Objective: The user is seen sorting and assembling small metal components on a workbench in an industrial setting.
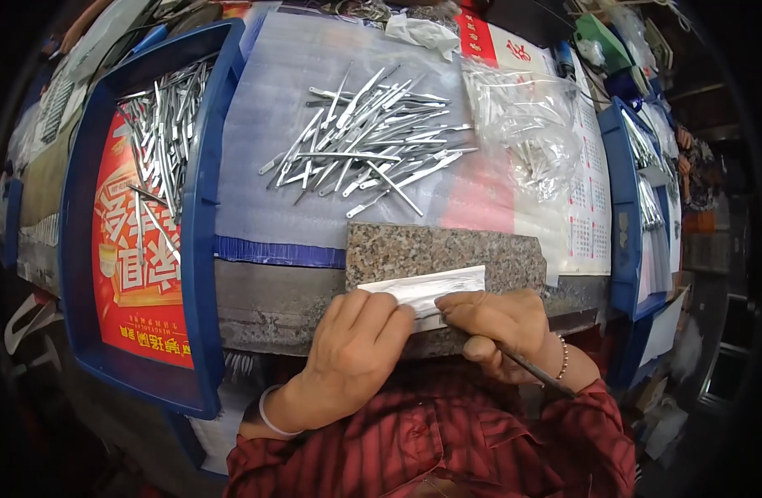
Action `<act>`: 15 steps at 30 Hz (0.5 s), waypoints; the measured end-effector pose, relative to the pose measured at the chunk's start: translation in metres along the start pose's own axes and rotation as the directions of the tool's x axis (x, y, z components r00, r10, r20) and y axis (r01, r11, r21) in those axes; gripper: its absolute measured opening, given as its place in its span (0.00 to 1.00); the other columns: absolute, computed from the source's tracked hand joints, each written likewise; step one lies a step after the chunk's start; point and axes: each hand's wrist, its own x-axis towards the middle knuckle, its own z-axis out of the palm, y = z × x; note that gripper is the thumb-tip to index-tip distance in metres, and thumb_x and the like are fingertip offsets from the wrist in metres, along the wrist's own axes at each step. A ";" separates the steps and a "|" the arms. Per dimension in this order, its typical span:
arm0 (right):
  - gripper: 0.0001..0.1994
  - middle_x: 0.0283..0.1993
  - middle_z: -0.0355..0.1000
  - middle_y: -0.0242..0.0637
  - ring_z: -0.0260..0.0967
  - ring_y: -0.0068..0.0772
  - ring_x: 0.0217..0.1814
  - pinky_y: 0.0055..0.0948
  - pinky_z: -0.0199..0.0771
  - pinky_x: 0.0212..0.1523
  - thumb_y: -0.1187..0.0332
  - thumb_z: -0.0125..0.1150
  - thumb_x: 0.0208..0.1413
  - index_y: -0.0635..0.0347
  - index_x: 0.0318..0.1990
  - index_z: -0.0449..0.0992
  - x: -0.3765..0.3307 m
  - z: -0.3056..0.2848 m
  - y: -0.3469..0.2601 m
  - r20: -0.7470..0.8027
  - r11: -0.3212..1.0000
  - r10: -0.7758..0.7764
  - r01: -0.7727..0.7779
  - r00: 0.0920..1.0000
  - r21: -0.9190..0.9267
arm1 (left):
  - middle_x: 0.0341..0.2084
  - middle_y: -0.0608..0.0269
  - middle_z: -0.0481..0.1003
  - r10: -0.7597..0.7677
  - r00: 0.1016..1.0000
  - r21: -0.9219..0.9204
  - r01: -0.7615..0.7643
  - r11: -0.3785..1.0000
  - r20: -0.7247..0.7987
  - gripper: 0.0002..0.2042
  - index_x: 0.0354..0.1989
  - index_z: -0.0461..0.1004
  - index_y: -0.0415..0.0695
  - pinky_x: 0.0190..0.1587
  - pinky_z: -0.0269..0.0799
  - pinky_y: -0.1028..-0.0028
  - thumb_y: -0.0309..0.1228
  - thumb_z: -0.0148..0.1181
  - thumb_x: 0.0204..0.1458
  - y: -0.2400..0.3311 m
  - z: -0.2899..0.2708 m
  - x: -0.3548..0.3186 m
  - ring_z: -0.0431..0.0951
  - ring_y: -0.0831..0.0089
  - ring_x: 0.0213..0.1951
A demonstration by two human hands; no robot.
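I see both hands at the near edge of the bench, meeting over a small white strip (422,290) that lies on a speckled granite slab (447,249). My left hand (352,349) presses its fingertips flat on the strip's left end — pinning, not clenching. My right hand (501,324) is closed around a thin dark tool (534,369), its shaft running back over the wrist; the tip is hidden under the fingers.

Farther off, a loose heap of slim metal blades (368,141) sprawls over grey sheeting. A blue tray (202,216) on the left holds more blades, and a crumpled clear plastic bag (522,124) lies far right — none of it between the hands and the strip.
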 end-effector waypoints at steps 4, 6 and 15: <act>0.13 0.36 0.76 0.42 0.75 0.35 0.24 0.27 0.72 0.18 0.60 0.64 0.52 0.63 0.33 0.73 0.001 0.000 -0.011 -0.056 0.993 0.013 -0.006 0.998 0.118 | 0.28 0.60 0.64 -0.050 0.999 0.066 0.051 0.997 -0.016 0.09 0.33 0.70 0.41 0.33 0.63 0.68 0.25 0.56 0.42 -0.002 -0.005 -0.015 0.66 0.63 0.31; 0.13 0.39 0.77 0.48 0.76 0.39 0.26 0.30 0.77 0.23 0.68 0.60 0.51 0.68 0.40 0.73 0.008 -0.007 -0.042 -0.319 0.982 -0.062 0.114 0.946 0.147 | 0.27 0.60 0.64 -0.047 0.998 0.053 0.048 0.997 -0.030 0.08 0.33 0.70 0.41 0.33 0.63 0.68 0.25 0.56 0.42 -0.001 -0.003 -0.013 0.66 0.63 0.31; 0.13 0.35 0.74 0.43 0.73 0.33 0.23 0.28 0.71 0.19 0.60 0.62 0.55 0.63 0.36 0.73 0.027 -0.002 -0.037 0.052 0.993 -0.061 0.066 0.997 -0.102 | 0.26 0.59 0.62 -0.025 0.998 0.012 0.025 1.000 -0.066 0.07 0.32 0.69 0.41 0.33 0.64 0.67 0.24 0.56 0.42 -0.001 -0.003 -0.014 0.66 0.63 0.30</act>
